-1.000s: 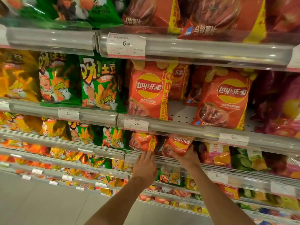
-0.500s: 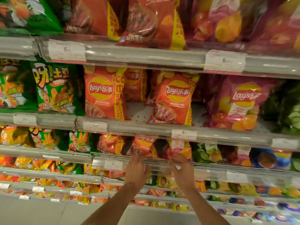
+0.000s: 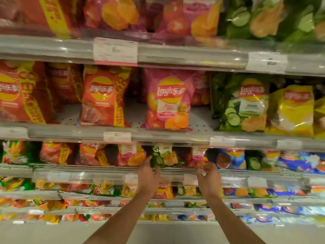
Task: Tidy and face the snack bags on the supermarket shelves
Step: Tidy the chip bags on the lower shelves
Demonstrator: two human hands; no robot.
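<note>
View has shifted right: pink, green and yellow bags now fill the shelf where red ones did. My left hand, fingers straight, touches the small green bag; right hand, apart, pinches the small pink bag.
</note>
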